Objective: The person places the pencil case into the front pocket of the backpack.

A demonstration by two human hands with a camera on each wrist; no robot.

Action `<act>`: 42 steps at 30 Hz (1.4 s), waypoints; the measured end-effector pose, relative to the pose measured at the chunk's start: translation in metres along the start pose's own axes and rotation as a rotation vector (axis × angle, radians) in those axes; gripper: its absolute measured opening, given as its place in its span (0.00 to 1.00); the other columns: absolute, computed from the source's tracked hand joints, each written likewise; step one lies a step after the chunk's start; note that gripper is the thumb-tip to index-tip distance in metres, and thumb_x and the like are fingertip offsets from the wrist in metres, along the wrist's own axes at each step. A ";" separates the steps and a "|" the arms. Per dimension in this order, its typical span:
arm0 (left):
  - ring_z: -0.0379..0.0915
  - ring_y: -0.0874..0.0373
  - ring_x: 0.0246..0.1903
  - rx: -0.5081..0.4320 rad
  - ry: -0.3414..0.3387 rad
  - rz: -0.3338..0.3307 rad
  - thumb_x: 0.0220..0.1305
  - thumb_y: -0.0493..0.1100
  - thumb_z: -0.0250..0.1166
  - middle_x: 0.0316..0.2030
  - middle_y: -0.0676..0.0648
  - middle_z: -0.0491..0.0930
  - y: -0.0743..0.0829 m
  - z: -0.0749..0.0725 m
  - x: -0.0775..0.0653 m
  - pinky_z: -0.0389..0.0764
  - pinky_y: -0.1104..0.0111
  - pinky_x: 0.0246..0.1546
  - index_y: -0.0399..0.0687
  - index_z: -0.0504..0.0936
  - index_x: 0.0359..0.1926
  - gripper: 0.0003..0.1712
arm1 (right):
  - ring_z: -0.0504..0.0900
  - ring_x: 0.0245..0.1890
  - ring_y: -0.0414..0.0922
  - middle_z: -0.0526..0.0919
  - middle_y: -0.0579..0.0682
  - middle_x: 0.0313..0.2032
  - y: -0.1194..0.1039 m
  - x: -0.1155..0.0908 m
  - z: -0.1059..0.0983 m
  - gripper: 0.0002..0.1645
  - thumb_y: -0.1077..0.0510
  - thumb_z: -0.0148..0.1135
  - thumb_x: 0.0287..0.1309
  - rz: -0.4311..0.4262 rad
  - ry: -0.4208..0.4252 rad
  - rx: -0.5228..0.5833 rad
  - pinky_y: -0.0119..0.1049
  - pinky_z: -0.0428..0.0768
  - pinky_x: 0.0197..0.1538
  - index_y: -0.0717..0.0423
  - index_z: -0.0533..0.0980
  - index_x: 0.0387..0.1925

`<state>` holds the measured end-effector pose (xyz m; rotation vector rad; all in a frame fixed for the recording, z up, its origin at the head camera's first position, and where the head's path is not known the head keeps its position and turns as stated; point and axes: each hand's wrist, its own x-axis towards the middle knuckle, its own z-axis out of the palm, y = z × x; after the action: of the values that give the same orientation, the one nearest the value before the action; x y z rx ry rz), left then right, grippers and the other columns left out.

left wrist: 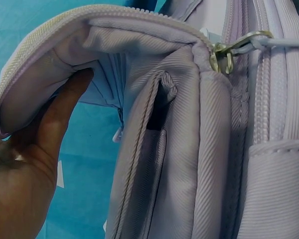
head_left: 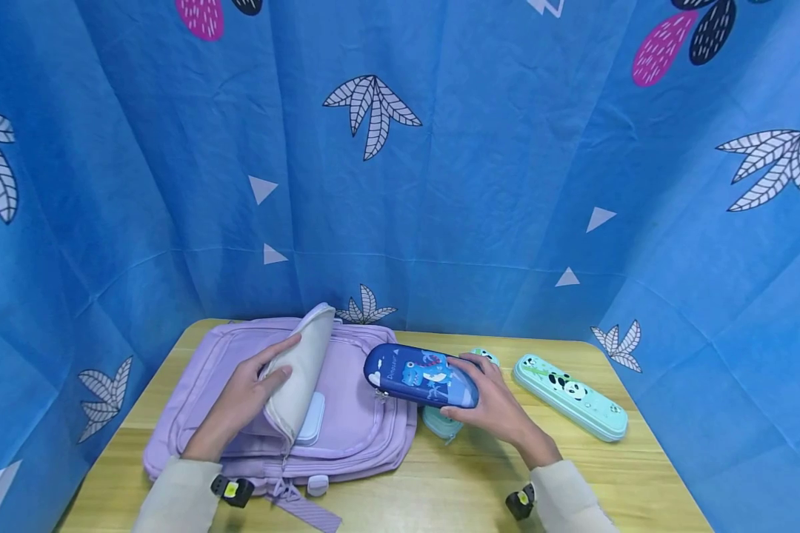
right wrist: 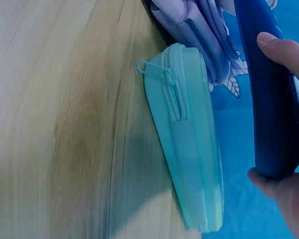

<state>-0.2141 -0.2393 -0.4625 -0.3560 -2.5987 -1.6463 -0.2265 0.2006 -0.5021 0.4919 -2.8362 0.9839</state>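
The lilac backpack (head_left: 347, 414) lies flat on the left half of the wooden table (head_left: 440, 488), its bottom close to the near edge, while a wide strip of bare wood stays free in front of the right hand (head_left: 500, 407). The left hand (head_left: 240, 400) holds up the front pocket flap (head_left: 303, 370), with the fingers curled around its edge, so the pocket stands open. The right hand is clamped on the dark blue dinosaur pencil case (head_left: 420, 376), thumb on one long side and fingers on the other, and holds it in the air just beside the backpack's right edge. Under it lies a mint pencil case (head_left: 440, 423), mostly hidden from the head camera; the right wrist view shows its zipper and its smooth, rounded hard shell lying on the wood against the backpack. A second mint case with pandas (head_left: 570, 396) lies well apart on the right. The left wrist view shows the ribbed woven fabric, an inner slot and a brass zipper pull (left wrist: 224, 52).
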 end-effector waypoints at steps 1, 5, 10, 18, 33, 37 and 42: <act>0.54 0.35 0.83 -0.001 0.000 0.000 0.84 0.39 0.57 0.83 0.37 0.62 0.000 0.000 0.000 0.59 0.38 0.80 0.50 0.69 0.83 0.31 | 0.65 0.78 0.64 0.67 0.57 0.79 -0.001 0.001 0.001 0.53 0.39 0.84 0.54 0.002 -0.002 0.000 0.69 0.74 0.69 0.39 0.72 0.79; 0.54 0.34 0.83 -0.002 -0.002 -0.004 0.84 0.40 0.57 0.83 0.37 0.62 0.001 0.000 0.000 0.59 0.37 0.80 0.50 0.69 0.83 0.31 | 0.66 0.77 0.63 0.67 0.56 0.79 -0.004 0.004 0.004 0.53 0.39 0.85 0.54 0.014 -0.019 0.013 0.69 0.73 0.71 0.40 0.71 0.79; 0.53 0.34 0.84 -0.003 -0.002 -0.008 0.84 0.39 0.57 0.84 0.37 0.62 0.001 0.000 0.000 0.57 0.36 0.81 0.51 0.69 0.83 0.31 | 0.67 0.76 0.62 0.66 0.56 0.79 -0.008 0.009 0.008 0.53 0.41 0.85 0.55 0.007 -0.030 0.026 0.69 0.73 0.71 0.40 0.71 0.79; 0.54 0.34 0.83 -0.003 -0.002 0.002 0.84 0.39 0.57 0.83 0.37 0.62 -0.002 0.001 0.002 0.58 0.37 0.80 0.51 0.69 0.83 0.31 | 0.65 0.77 0.63 0.66 0.57 0.79 -0.015 0.014 0.014 0.53 0.42 0.85 0.54 -0.011 -0.053 0.053 0.71 0.72 0.71 0.43 0.72 0.79; 0.55 0.34 0.83 -0.010 0.002 -0.019 0.84 0.38 0.56 0.84 0.37 0.62 0.001 0.000 0.001 0.62 0.37 0.78 0.51 0.69 0.83 0.31 | 0.65 0.78 0.61 0.67 0.57 0.78 -0.024 0.024 0.028 0.55 0.38 0.85 0.52 -0.048 -0.063 0.042 0.69 0.72 0.73 0.43 0.72 0.79; 0.55 0.34 0.83 -0.015 0.002 -0.024 0.84 0.38 0.56 0.84 0.37 0.61 0.000 0.000 0.001 0.62 0.37 0.78 0.51 0.68 0.83 0.31 | 0.64 0.78 0.60 0.66 0.56 0.79 -0.027 0.027 0.031 0.55 0.36 0.84 0.53 -0.051 -0.083 0.040 0.68 0.71 0.74 0.42 0.71 0.79; 0.56 0.34 0.82 -0.018 0.001 -0.020 0.84 0.37 0.57 0.84 0.36 0.61 0.001 0.000 0.001 0.63 0.37 0.78 0.51 0.69 0.83 0.31 | 0.64 0.79 0.60 0.66 0.56 0.79 -0.030 0.031 0.036 0.56 0.35 0.84 0.53 -0.055 -0.092 0.038 0.69 0.70 0.75 0.42 0.71 0.79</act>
<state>-0.2144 -0.2386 -0.4617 -0.3307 -2.5970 -1.6765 -0.2450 0.1481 -0.5073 0.6317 -2.8715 1.0321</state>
